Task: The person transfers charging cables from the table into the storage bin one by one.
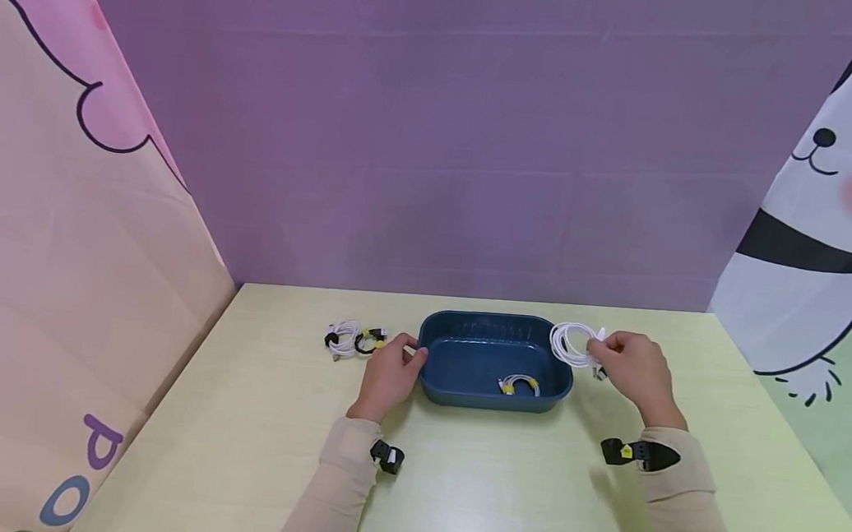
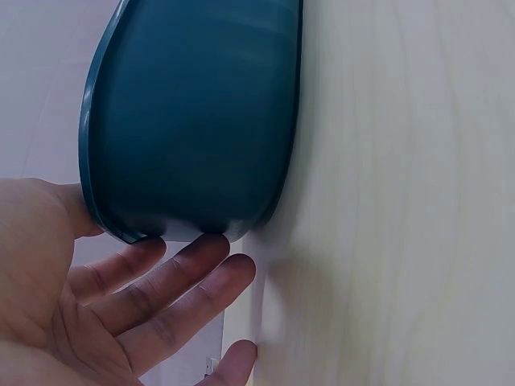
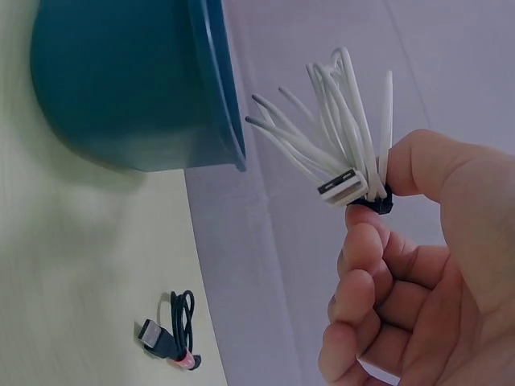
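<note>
A dark blue plastic basin (image 1: 491, 402) stands on the table, a small coiled white cable with yellow ties (image 1: 520, 384) lying inside it. At the basin's left end my left hand (image 1: 391, 377) holds the rim, thumb at the edge; in the left wrist view its fingertips (image 2: 211, 245) touch the outer wall. Beside the right end, my right hand (image 1: 634, 371) pinches a coiled white USB charging cable (image 1: 570, 344) between thumb and forefinger. The right wrist view shows its USB plug (image 3: 342, 187) and a black tie (image 3: 378, 201) at the pinch, with the coil raised off the table.
Left of the basin lie a coiled white cable (image 1: 347, 339) and a coiled black cable (image 1: 369, 342) side by side. A black USB cable (image 3: 183, 334) rests on the table in the right wrist view. A purple cloth (image 1: 476, 179) hangs behind the table.
</note>
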Demonstrator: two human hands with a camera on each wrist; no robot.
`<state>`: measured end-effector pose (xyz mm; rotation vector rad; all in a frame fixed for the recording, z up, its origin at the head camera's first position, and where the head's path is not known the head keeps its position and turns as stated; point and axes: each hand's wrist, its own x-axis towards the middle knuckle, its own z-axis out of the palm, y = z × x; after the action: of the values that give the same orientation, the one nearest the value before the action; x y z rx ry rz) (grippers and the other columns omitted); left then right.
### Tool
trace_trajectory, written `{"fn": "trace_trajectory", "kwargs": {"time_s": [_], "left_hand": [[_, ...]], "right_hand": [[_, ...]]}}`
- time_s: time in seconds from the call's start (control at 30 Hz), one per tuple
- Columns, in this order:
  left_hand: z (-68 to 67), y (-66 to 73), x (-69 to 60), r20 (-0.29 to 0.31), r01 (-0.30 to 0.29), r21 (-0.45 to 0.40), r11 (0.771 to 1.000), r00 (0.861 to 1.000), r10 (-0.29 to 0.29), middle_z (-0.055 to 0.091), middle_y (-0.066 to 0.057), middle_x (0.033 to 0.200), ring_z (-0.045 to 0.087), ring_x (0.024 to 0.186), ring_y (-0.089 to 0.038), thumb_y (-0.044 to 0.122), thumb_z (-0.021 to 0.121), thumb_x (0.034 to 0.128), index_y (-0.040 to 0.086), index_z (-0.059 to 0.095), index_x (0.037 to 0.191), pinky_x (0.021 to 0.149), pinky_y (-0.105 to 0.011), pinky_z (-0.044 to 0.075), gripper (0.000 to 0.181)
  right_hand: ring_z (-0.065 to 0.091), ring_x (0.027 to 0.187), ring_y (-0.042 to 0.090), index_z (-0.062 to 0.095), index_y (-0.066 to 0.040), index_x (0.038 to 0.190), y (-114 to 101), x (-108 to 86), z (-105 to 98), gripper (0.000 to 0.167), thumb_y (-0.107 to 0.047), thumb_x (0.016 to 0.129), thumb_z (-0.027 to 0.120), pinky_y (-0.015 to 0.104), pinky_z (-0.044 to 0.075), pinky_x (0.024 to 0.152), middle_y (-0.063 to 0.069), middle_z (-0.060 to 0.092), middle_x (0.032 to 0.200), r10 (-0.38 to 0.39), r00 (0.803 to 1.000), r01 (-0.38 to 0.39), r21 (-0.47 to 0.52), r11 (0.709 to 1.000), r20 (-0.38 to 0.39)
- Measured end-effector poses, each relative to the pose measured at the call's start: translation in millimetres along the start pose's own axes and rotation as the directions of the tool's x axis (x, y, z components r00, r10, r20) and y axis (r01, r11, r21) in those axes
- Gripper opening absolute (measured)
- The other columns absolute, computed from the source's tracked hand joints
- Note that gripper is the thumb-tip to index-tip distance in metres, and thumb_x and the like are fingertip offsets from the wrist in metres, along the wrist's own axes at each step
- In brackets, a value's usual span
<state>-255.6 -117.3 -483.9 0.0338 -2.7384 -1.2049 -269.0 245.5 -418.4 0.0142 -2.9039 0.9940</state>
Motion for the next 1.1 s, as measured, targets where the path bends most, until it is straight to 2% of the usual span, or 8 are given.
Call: {"fn": "trace_trajectory", "kwargs": {"time_s": [0.33, 0.57, 1.1], "left_hand": [[-0.8, 2.8, -0.9, 0.005, 0.011, -0.006, 1.0, 1.0, -0.01, 0.07, -0.005, 0.083, 0.058, 0.067, -0.015, 0.029, 0.062, 0.1024, 0.008, 0.067, 0.118, 0.062, -0.028, 0.045, 0.027], [-1.3, 3.9, -2.0, 0.015, 0.032, -0.012, 0.999, 0.999, -0.032, 0.07, -0.005, 0.085, 0.059, 0.069, -0.016, 0.029, 0.062, 0.1026, 0.008, 0.066, 0.119, 0.062, -0.028, 0.045, 0.027], [-1.2, 3.4, -2.0, 0.002, 0.004, -0.014, 1.0, 1.0, -0.004, 0.07, -0.005, 0.083, 0.059, 0.068, -0.016, 0.029, 0.062, 0.1024, 0.008, 0.067, 0.117, 0.062, -0.029, 0.045, 0.026]], "right_hand": [[0.056, 0.066, 0.021, 0.072, -0.002, 0.098, -3.0, 2.2, 7.3, 0.037, -0.037, 0.098, 0.058, 0.031, 0.04, 0.057, 0.007, 0.067, 0.077, -0.007, 1.0, 0.007, 0.004, 1.0, 0.006], [0.053, 0.069, 0.022, 0.073, -0.003, 0.097, -7.7, 1.9, 11.4, 0.037, -0.037, 0.098, 0.058, 0.031, 0.037, 0.057, 0.006, 0.063, 0.078, -0.012, 1.0, 0.012, -0.013, 1.0, 0.014], [0.05, 0.067, 0.021, 0.071, -0.005, 0.094, -11.2, 6.5, 21.1, 0.034, -0.036, 0.1, 0.059, 0.031, 0.034, 0.056, 0.002, 0.057, 0.072, -0.038, 0.999, 0.038, -0.019, 0.999, 0.022]]}}
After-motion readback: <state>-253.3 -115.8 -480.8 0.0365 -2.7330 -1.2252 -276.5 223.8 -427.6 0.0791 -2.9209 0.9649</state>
